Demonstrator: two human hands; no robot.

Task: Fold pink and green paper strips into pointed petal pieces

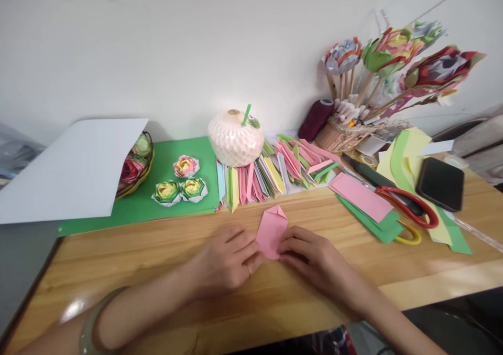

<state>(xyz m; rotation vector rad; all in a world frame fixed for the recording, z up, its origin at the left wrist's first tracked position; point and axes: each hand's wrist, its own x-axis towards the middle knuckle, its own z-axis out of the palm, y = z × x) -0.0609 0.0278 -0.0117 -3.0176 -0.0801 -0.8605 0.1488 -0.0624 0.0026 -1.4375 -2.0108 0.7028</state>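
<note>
A pink paper piece (272, 233) lies on the wooden table in front of me, its far corners folded in to a blunt point. My left hand (236, 255) has its fingers closed at the paper's left edge, near the lower corner. On the other side, my right hand (308, 253) pinches the lower right edge between thumb and fingers. Just beyond the paper spreads a row of folded paper strips (251, 182) in pink, green, yellow and grey. Flat pink paper rectangles (361, 196) rest on green ones (383, 232) to the right of my right hand.
Red-handled scissors (408, 203) and a black phone (440, 183) lie at right. Behind them stands a basket of paper flowers (341, 132) beside a dark thread spool (316, 119). A white textured ornament (236, 140), small paper lotuses (186, 166) and a white sheet (74, 171) occupy the back and left.
</note>
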